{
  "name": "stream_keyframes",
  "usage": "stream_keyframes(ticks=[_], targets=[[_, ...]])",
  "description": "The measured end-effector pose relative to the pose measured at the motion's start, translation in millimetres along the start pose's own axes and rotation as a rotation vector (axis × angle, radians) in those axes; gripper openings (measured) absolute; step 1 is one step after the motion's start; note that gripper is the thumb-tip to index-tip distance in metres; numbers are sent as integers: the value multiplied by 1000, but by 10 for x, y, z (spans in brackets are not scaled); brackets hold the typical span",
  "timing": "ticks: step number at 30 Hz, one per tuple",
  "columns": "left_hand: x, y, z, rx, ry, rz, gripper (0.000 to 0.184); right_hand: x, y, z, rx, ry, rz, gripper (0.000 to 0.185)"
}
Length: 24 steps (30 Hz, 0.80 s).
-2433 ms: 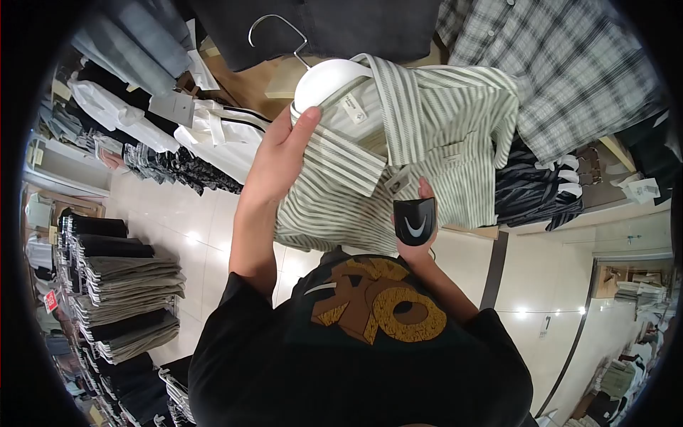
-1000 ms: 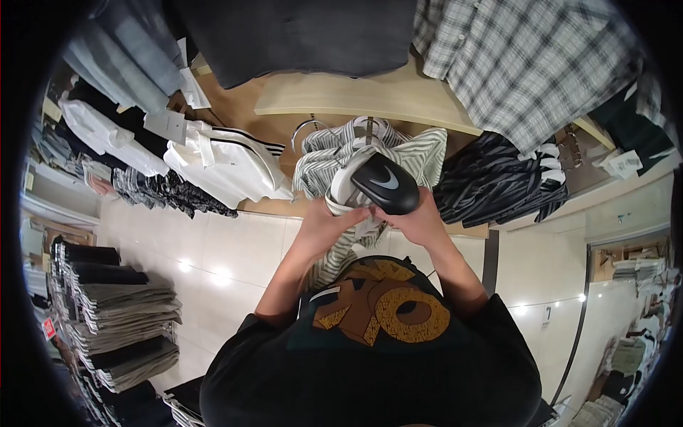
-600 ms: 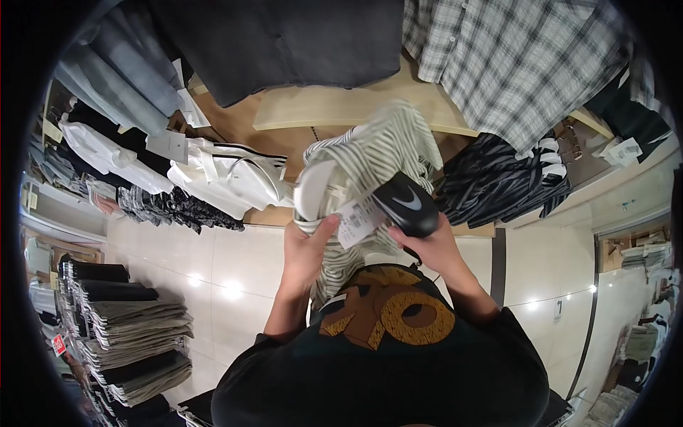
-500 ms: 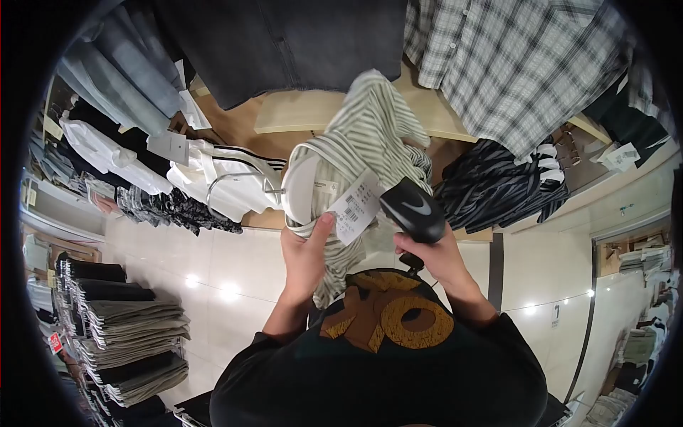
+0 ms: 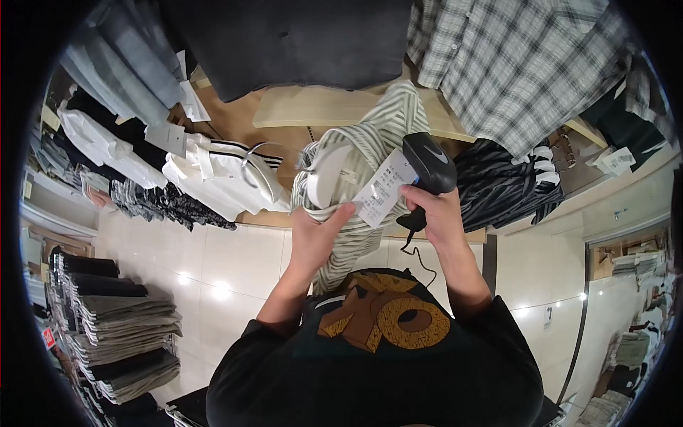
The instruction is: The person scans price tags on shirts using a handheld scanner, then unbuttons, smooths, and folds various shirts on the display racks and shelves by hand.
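In the head view, the only one on record, the striped shirt was up off the wooden shelf, between the person's two hands and in front of the chest. The left hand had its grip closed on the shirt at the collar, beside the white hanger, its thumb at the near corner of the paper tag. The right hand was wrapped around the handle of a black scanner, thumb at the tag's opposite edge; I could not tell whether that thumb pinched the paper. The tag lay print side up across the shirt, the scanner's head just beside its upper end. The cable hung loosely below the handle. White garments hung to the left, dark striped garments to the right. In my judgement, sound handling here required the tag flat and taut, both thumbs kept to its margins, clear of the print; the scanner's nose turned squarely onto the code with a little space between; and the collar held firmly enough that loose cloth could not fold over the paper.
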<state>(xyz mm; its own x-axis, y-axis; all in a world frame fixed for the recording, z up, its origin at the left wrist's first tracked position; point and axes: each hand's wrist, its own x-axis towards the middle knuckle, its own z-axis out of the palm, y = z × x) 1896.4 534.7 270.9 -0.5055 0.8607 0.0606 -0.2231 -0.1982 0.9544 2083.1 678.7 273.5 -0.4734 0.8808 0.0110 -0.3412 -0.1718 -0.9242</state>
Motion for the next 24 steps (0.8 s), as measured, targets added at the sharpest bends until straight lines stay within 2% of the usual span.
stream_keyframes(ticks=[3,4,5,6,7,8,9,10,12,14,15,16,18,21,23,24], targets=[[63,-17,-120,160,-14,-15,38,67,-42,-140,-91,-100,27,26],[94,50,-149,157,-3,-19,38,81,-144,-188,-299,-232,5,28],[123,145,-165,46,-42,-143,45,101,-232,-219,-507,-366,-18,30],[137,209,-174,-67,-81,-267,52,120,-297,-230,-509,-375,-6,30],[137,217,-192,-123,-127,-319,54,140,-353,-234,-629,-491,-50,33],[151,167,-222,-129,-118,-325,54,177,-383,-254,-748,-609,-99,37],[177,81,-264,-105,-187,-398,49,243,-324,-316,-789,-673,-58,40],[197,0,-305,-79,-257,-469,44,252,-265,-325,-788,-681,-55,40],[221,-152,-316,17,-280,-403,42,283,-181,-308,-781,-805,-166,42],[208,-275,-293,62,-477,-402,39,261,-112,-237,-752,-803,-147,43],[179,-251,-226,25,-491,-416,39,253,-88,-205,-686,-786,-81,43],[166,-279,-186,21,-490,-420,39,253,-75,-193,-620,-767,-17,43],[147,-318,-141,162,-406,-390,40,268,47,-256,-627,-788,-43,44],[198,-262,-209,136,-341,-465,38,191,120,-282,-656,-697,-67,51],[275,-296,-330,125,-329,-441,38,34,172,-279,-688,-391,-49,50],[324,-256,-373,119,-321,-440,38,-51,131,-299,-692,-401,-46,50]])
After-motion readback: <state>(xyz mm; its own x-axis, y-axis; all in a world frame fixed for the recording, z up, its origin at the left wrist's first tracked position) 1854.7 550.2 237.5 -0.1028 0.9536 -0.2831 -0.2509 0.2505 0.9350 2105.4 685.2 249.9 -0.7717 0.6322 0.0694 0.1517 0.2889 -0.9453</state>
